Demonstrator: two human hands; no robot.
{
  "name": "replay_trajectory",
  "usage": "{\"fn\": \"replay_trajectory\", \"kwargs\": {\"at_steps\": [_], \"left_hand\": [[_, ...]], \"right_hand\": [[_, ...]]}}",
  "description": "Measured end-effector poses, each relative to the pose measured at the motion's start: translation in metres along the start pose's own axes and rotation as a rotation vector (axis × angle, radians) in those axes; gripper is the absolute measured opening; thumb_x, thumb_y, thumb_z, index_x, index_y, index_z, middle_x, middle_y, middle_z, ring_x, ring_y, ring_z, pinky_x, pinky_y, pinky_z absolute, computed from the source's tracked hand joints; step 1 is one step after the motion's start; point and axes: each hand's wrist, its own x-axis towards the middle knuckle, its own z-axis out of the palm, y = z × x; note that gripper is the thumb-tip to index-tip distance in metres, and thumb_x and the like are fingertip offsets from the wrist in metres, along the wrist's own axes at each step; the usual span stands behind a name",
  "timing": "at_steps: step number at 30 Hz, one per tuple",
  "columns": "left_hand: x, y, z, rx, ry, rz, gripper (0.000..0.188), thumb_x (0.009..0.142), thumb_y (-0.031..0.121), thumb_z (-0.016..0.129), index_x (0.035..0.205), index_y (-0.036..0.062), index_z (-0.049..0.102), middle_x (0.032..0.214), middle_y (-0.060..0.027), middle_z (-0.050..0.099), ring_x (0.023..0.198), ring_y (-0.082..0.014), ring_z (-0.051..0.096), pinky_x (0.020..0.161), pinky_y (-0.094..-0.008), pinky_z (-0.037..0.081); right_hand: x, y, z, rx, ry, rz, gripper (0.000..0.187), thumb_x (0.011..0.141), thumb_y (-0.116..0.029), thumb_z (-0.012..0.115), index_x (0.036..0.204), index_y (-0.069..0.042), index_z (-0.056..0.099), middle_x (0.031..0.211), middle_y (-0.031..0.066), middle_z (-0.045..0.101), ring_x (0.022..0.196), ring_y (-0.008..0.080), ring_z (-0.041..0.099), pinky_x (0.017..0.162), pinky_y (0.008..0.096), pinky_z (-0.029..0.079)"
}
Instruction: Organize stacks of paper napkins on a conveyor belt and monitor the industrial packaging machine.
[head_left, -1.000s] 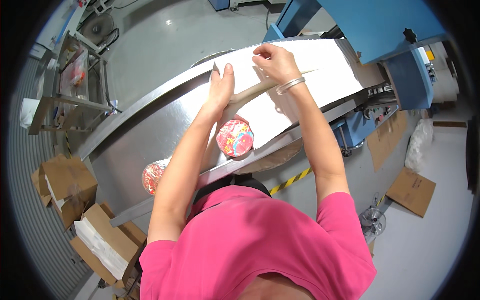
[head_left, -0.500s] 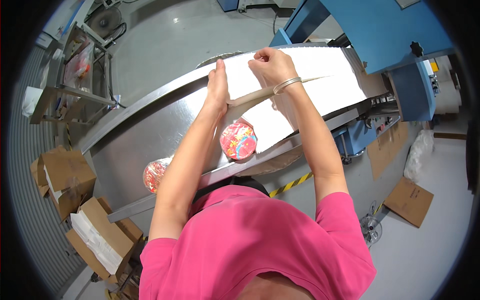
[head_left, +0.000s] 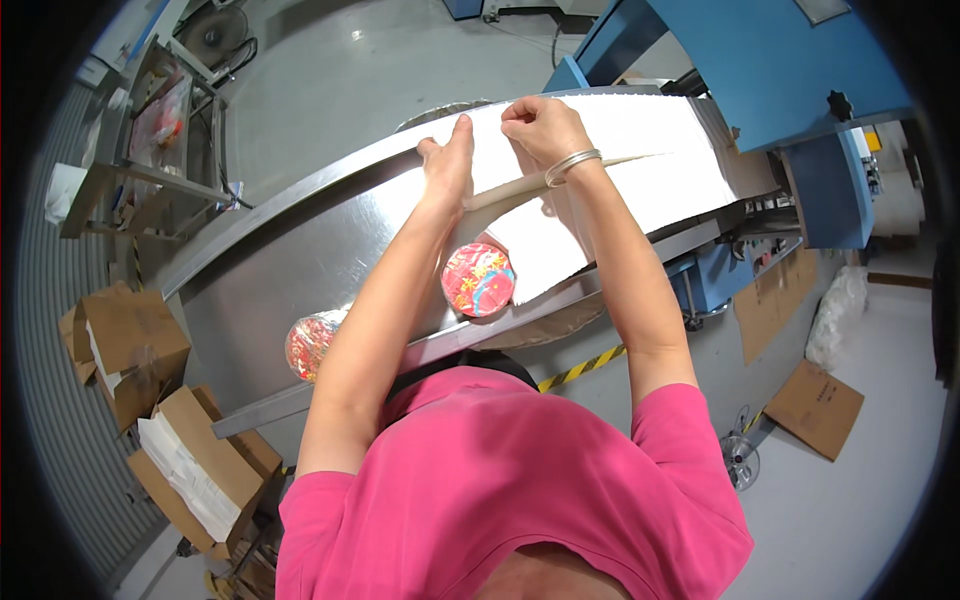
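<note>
Two long rows of white paper pieces (head_left: 640, 125), stacked on edge with ridged sides, lie along a metal trough (head_left: 300, 250). At the left end of the far row, my left hand (head_left: 450, 165) stands upright against the paper, fingers stretched and thumb apart. My right hand (head_left: 548, 130), a bangle on its wrist, is above the far row with its fingers curled into a pinch; whatever they hold is hidden. A round, red patterned bundle in clear wrap (head_left: 478, 280) rests against the near row's left end. A similar wrapped bundle (head_left: 310, 348) sits farther left, partly behind my left forearm.
A blue machine (head_left: 770, 60) stands at the right end of the trough. Open cardboard boxes (head_left: 205, 460) are at the lower left. A metal rack (head_left: 165, 175) and a fan (head_left: 212, 40) stand at the far left. A flattened carton (head_left: 815, 408) lies on the right-hand floor.
My left hand has shifted slightly right toward my right hand, and its fingers and thumb have spread. The right hand and the wrapped bundles have hardly moved.
</note>
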Motion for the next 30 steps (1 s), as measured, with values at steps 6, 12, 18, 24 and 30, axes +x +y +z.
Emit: {"fn": "replay_trajectory", "kwargs": {"at_steps": [6,12,18,24,30], "left_hand": [[-0.001,0.0,0.001,-0.031,-0.008,0.011,0.092,0.078,0.043,0.06,0.134,-0.012,0.011,0.129,-0.0315,0.032,0.121,-0.0361,0.037,0.097,-0.0495,0.034],[-0.001,0.002,-0.002,0.052,0.008,0.019,0.096,0.072,0.035,0.067,0.131,-0.0157,0.012,0.121,-0.0306,0.041,0.112,-0.0331,0.045,0.09,-0.0438,0.041],[0.003,-0.002,0.0,0.101,0.042,0.116,0.105,0.066,0.033,0.075,0.13,-0.019,0.01,0.118,-0.031,0.044,0.105,-0.0314,0.051,0.083,-0.0365,0.047],[0.012,-0.014,0.004,0.161,0.081,0.171,0.105,0.066,0.03,0.076,0.13,-0.0192,0.009,0.119,-0.0323,0.043,0.105,-0.0311,0.052,0.081,-0.0354,0.048],[0.015,-0.019,0.002,0.147,0.081,0.208,0.106,0.067,0.031,0.078,0.13,-0.0195,0.009,0.119,-0.0336,0.043,0.108,-0.0321,0.052,0.084,-0.0355,0.048]], "right_hand": [[-0.001,-0.004,-0.002,-0.042,0.004,-0.005,0.02,0.075,-0.017,0.066,0.09,-0.005,0.068,0.08,0.0078,0.067,0.074,0.0165,0.064,0.072,0.0274,0.05],[0.002,-0.007,-0.001,-0.172,0.0,-0.093,0.023,0.074,-0.02,0.063,0.091,-0.007,0.068,0.079,0.0098,0.066,0.074,0.0209,0.063,0.072,0.0293,0.05],[0.0,-0.013,-0.003,0.01,-0.098,-0.032,0.031,0.073,-0.031,0.067,0.089,-0.005,0.068,0.079,0.0083,0.067,0.074,0.0194,0.064,0.071,0.0283,0.049],[0.004,-0.018,0.001,-0.047,-0.08,0.025,0.032,0.07,-0.033,0.069,0.085,-0.004,0.068,0.079,0.0089,0.067,0.072,0.0179,0.064,0.069,0.0281,0.05],[0.01,-0.009,0.005,-0.009,-0.057,0.037,0.027,0.066,-0.028,0.067,0.083,-0.006,0.068,0.08,0.0111,0.068,0.075,0.024,0.066,0.074,0.0314,0.05]]}}
